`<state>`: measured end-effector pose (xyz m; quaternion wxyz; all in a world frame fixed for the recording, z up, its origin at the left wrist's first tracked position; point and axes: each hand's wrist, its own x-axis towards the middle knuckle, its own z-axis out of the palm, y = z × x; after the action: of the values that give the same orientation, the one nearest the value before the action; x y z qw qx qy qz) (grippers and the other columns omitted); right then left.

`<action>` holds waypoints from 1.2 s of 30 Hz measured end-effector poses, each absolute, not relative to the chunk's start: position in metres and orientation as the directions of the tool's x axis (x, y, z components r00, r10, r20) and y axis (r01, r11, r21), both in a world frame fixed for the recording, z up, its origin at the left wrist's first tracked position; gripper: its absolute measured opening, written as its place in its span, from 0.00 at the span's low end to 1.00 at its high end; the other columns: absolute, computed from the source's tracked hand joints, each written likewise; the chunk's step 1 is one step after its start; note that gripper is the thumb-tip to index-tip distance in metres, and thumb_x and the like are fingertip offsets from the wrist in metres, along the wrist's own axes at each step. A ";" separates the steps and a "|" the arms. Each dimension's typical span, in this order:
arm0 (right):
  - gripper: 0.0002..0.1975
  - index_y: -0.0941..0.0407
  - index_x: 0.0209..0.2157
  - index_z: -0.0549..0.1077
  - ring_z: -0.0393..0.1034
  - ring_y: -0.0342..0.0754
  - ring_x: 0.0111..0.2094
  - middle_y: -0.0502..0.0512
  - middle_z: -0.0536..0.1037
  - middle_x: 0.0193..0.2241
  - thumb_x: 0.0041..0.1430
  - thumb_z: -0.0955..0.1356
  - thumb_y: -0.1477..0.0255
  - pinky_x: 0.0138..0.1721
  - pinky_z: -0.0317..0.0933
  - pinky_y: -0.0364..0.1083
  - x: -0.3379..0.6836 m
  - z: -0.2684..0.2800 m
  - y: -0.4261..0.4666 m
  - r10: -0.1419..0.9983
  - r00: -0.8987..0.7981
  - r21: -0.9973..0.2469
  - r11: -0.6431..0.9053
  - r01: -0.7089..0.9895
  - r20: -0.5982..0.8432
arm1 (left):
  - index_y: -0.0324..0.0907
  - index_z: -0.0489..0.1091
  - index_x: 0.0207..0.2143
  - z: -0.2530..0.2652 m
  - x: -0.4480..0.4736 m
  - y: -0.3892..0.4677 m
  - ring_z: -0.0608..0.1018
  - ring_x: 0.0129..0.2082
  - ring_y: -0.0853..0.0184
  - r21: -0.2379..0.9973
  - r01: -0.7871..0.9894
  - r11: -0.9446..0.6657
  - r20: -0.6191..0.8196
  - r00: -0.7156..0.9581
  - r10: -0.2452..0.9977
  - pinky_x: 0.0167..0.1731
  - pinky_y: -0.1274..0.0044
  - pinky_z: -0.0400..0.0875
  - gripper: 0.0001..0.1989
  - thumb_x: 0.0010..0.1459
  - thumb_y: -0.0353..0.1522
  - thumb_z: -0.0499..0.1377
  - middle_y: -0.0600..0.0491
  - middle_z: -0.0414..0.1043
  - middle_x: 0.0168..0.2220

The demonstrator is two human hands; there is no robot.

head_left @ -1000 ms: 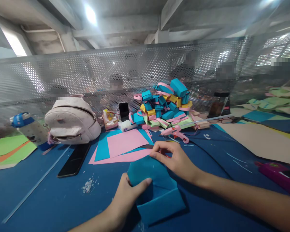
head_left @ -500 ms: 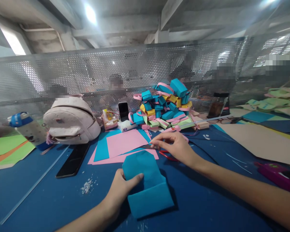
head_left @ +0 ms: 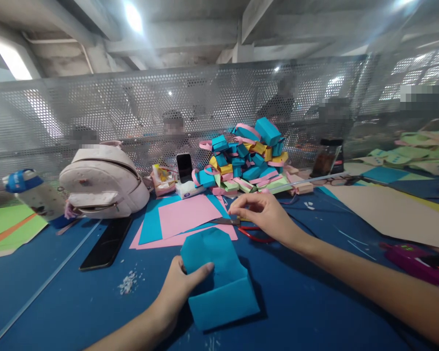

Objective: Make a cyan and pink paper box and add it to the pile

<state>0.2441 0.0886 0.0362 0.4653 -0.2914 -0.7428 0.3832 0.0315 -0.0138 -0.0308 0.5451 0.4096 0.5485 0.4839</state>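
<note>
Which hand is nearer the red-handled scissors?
Right. The right hand is beside or above the red-handled scissors, partly covering them; the left hand is farther, lower left in view, holding the folded blue paper.

Room at the near right, a crowd at the back!
Below the right forearm (head_left: 351,273) the blue tabletop (head_left: 322,317) gives a wide run out from the folded blue paper (head_left: 223,302), and another lane opens between the left hand (head_left: 179,287) and the black phone (head_left: 106,244), white crumbs (head_left: 128,282) dotting it. Dead ahead, tight: scissors (head_left: 254,238) partly hidden by the right hand (head_left: 267,214), layered sheets (head_left: 188,216) beside them, then a heap of folded pieces (head_left: 249,161) before the perforated panel (head_left: 131,117). And that forearm bars the near way to the purple device (head_left: 406,258)!
</note>
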 end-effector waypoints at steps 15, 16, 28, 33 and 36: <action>0.14 0.57 0.25 0.77 0.73 0.48 0.27 0.55 0.79 0.26 0.48 0.75 0.60 0.29 0.68 0.46 0.245 0.031 0.093 0.822 -0.417 -0.875 0.471 0.112 0.389 | 0.35 0.75 0.41 -0.027 0.033 -0.016 0.81 0.38 0.52 0.972 -0.122 0.200 -0.206 -0.043 0.978 0.38 0.67 0.76 0.26 0.43 0.42 0.72 0.42 0.80 0.37; 0.14 0.57 0.23 0.75 0.73 0.47 0.27 0.54 0.79 0.25 0.47 0.76 0.60 0.29 0.67 0.46 0.244 0.031 0.093 0.821 -0.417 -0.877 0.469 0.100 0.391 | 0.35 0.75 0.42 -0.027 0.032 -0.017 0.81 0.38 0.51 0.971 -0.123 0.203 -0.210 -0.046 0.977 0.39 0.67 0.76 0.26 0.43 0.42 0.72 0.42 0.80 0.37; 0.12 0.57 0.31 0.80 0.74 0.46 0.29 0.56 0.82 0.29 0.57 0.69 0.63 0.32 0.67 0.45 0.240 0.033 0.091 0.804 -0.483 -0.885 0.451 0.117 0.346 | 0.34 0.73 0.44 -0.034 0.031 -0.017 0.81 0.39 0.50 0.970 -0.136 0.200 -0.210 -0.069 0.975 0.39 0.65 0.76 0.29 0.43 0.42 0.72 0.40 0.79 0.40; 0.13 0.58 0.32 0.81 0.76 0.50 0.33 0.58 0.82 0.31 0.53 0.72 0.61 0.37 0.69 0.48 0.239 0.030 0.091 0.827 -0.479 -0.913 0.392 0.116 0.294 | 0.35 0.73 0.44 -0.033 0.031 -0.019 0.81 0.39 0.50 0.965 -0.157 0.210 -0.221 -0.057 0.974 0.39 0.65 0.76 0.28 0.43 0.42 0.72 0.40 0.79 0.40; 0.11 0.57 0.28 0.80 0.75 0.49 0.30 0.57 0.81 0.27 0.50 0.74 0.63 0.33 0.67 0.47 0.240 0.030 0.091 0.834 -0.456 -0.887 0.428 0.177 0.311 | 0.35 0.73 0.44 -0.033 0.031 -0.018 0.81 0.39 0.51 0.966 -0.157 0.207 -0.220 -0.071 0.973 0.39 0.65 0.76 0.28 0.43 0.42 0.72 0.40 0.79 0.40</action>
<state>0.2397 0.0911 0.0296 0.3965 -0.3386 -0.7460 0.4142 0.0314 -0.0177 -0.0325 0.5646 0.3820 0.5337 0.5005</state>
